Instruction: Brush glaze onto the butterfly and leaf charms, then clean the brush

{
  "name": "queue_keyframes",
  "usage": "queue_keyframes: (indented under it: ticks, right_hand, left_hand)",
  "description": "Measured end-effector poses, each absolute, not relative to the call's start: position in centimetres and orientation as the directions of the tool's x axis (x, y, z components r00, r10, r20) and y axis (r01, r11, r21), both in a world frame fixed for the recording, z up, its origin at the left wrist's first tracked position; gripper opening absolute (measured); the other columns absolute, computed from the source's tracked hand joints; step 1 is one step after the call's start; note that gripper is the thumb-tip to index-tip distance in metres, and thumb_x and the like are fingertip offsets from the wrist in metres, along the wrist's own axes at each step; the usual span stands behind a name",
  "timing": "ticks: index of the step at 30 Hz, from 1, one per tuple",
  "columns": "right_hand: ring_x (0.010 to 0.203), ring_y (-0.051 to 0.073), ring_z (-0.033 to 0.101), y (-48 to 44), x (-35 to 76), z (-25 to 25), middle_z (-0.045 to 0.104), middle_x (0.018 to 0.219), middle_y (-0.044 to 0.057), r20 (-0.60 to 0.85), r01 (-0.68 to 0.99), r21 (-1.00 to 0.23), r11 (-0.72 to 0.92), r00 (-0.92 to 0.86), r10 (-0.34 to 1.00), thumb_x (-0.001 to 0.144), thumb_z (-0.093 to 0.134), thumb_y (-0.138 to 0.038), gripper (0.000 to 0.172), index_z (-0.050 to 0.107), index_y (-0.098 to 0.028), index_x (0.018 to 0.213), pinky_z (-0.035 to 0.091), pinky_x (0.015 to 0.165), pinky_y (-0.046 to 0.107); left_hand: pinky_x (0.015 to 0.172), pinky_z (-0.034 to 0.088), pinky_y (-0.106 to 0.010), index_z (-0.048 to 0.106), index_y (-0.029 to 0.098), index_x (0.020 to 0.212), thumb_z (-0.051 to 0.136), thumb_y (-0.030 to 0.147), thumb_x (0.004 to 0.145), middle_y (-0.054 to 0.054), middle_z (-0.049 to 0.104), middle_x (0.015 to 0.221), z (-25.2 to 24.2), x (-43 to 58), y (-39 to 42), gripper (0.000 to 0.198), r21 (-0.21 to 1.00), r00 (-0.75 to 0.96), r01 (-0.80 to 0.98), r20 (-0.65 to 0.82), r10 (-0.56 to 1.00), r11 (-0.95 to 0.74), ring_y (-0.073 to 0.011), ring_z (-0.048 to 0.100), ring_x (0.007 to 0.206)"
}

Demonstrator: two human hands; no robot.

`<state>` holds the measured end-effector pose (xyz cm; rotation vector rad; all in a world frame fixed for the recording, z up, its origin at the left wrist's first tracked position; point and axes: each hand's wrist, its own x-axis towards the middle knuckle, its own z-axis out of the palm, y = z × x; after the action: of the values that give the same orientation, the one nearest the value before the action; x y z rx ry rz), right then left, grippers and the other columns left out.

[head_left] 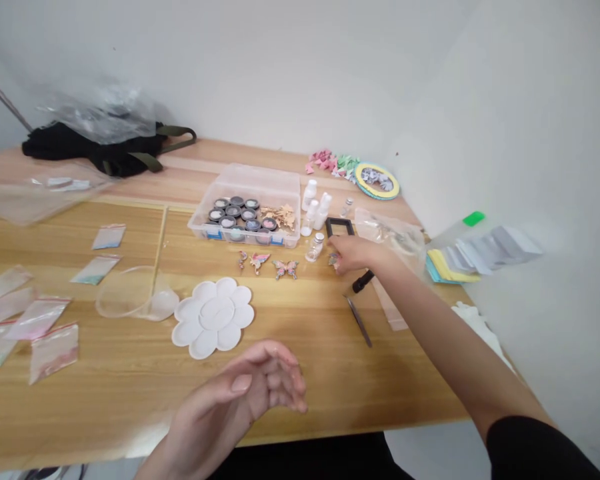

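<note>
Holding my right hand (357, 255) out across the table, I have my fingertips on a small patterned piece (334, 261), which they mostly hide. I cannot tell whether I am gripping it or only touching it. It lies just in front of a black square frame (339, 227) and beside a small glass vial (314, 248), near the far right of my work area. A black-handled tool (363, 281) sits just under my wrist, and slim tweezers (359, 321) lie nearby, probably placed on this side to suit my right hand. Three butterfly ornaments (286, 269) sit in a loose row left of the vial, spaced apart, perhaps so that each stays easy to see and pick up. Behind them, a clear plastic box (280, 193) keeps round black-lidded pots (237, 215) together. My left hand (240, 387) hovers empty, its fingers loosely curled, above the near edge of the wooden table (280, 400), close to a white flower-shaped palette (233, 333). The palette sits centrally, within reach of both hands. Small zip bags (54, 352) are spread farther left, out of my way.
</note>
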<state>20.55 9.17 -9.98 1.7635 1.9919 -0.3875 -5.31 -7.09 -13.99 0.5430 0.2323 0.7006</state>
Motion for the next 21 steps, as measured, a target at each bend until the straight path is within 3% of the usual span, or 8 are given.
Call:
queue_keyframes:
  ticks: [11, 17, 21]
  right_hand:
    - [0.11, 0.022, 0.062, 8.8, 21.4, -10.0, 0.06, 0.128, 0.01, -0.433, 0.983, -0.069, 0.167, -0.181, 0.883, 0.093, 0.06, -0.036, 0.038, 0.057, -0.018, 0.127, 0.055, 0.092, 0.045]
    - [0.102, 0.02, 0.064, 6.9, 23.3, -7.4, 0.063, 0.121, 0.009, -0.283, 0.958, -0.21, 0.195, -0.251, 0.926, 0.092, 0.061, -0.035, 0.037, 0.057, -0.017, 0.125, 0.056, 0.087, 0.042]
    - [0.095, 0.021, 0.064, 3.7, 24.6, -4.8, 0.066, 0.113, 0.011, -0.104, 0.897, -0.321, 0.305, -0.354, 0.93, 0.079, 0.067, -0.02, 0.058, 0.049, -0.014, 0.134, 0.054, 0.087, 0.037]
  left_hand:
    - [0.084, 0.05, -0.03, 0.071, 0.013, 0.105, 0.062, 0.038, 0.083, -0.01, 0.07, 0.099, -13.2, -4.1, -6.5, 0.034, 0.576, 0.712, -0.536, -0.085, 0.697, 0.617, -0.0205, 0.065, 0.092]
    - [0.081, 0.049, -0.03, 0.072, 0.016, 0.102, 0.069, 0.032, 0.078, -0.01, 0.072, 0.105, -13.0, -1.6, -5.4, 0.029, 0.614, 0.599, -0.474, -0.301, 0.742, 0.631, -0.0229, 0.068, 0.095]
    - [0.087, 0.049, -0.035, 0.066, 0.011, 0.108, 0.049, 0.031, 0.091, -0.016, 0.07, 0.115, -12.8, 1.3, -4.0, 0.031, 0.537, 0.476, -0.526, -0.456, 0.752, 0.659, -0.0258, 0.068, 0.104]
